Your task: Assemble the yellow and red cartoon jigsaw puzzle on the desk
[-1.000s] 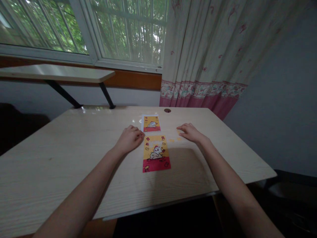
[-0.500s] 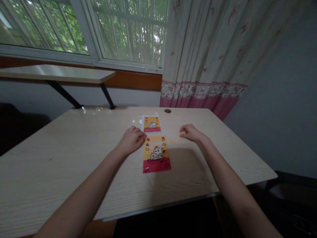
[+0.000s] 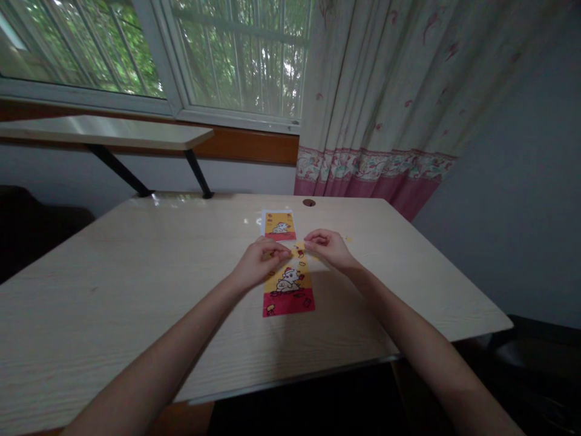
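Note:
A yellow and red picture [image 3: 290, 298] with a white cartoon animal in a red hat lies upright before me; it looks like a jigsaw puzzle. Above its top edge my right hand [image 3: 330, 247] pinches a small yellow jigsaw piece [image 3: 298, 247]. My left hand [image 3: 261, 261] comes in from the other side, thumb and fingertips pressed together beside that piece and over the picture's upper left corner. Whether the left fingertips also grip the piece is hard to make out. Behind the hands lies a smaller card [image 3: 281, 225] with the same design.
Some small yellow pieces [image 3: 348, 239] lie right of my right hand. The pale wooden table [image 3: 181, 290] has a round cable hole [image 3: 309, 203] near its back edge. A raised shelf [image 3: 136, 134] stands at the back left; a curtain [image 3: 358, 121] hangs behind.
My right hand has moved left with the yellow piece to the picture's top edge. My left hand has moved right, over the upper left corner, bringing both hands close together.

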Demonstrator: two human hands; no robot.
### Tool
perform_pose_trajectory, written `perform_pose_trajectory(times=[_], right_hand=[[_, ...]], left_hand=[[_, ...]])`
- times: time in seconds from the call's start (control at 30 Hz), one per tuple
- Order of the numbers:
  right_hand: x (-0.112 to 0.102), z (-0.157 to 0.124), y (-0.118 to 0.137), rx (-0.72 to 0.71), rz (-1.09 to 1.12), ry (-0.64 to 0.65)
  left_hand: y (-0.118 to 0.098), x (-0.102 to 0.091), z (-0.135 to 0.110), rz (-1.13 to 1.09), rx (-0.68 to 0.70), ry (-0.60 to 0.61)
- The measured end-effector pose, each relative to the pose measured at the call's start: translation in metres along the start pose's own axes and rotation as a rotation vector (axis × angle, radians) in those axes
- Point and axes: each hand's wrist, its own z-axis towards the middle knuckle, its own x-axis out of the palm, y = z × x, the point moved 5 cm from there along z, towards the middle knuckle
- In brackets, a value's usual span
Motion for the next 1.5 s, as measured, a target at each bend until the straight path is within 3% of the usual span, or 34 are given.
perform_pose_trajectory(times=[0.17,0.37,0.6,0.7,1.03,1.27,1.5], right_hand=[[0.013,-0.002,0.000,0.007,0.011,0.036],[0.018,-0.006,-0.001,-0.025,-0.050,0.102],[0.019,-0.015,0.019,-0.272,-0.616,0.091],[0.020,-0.016,0.022,-0.329,-0.745,0.066],[0.026,-0.015,0.014,-0.351,-0.876,0.043],[0.030,-0.013,0.004,-0.294,-0.900,0.113],[0.037,-0.012,0.004,-0.298,-0.929,0.139]], left_hand=[[0.002,0.001,0.000,-0.165,-0.091,-0.066],[0.010,0.002,0.002,-0.174,-0.104,-0.069],[0.011,0.004,0.000,-0.136,-0.121,-0.063],[0.011,0.002,0.000,-0.093,-0.096,-0.054],[0.025,0.000,0.002,-0.053,-0.105,-0.020],[0.031,-0.029,0.007,0.324,0.051,-0.002],[0.037,-0.023,0.007,0.342,0.098,0.098]])
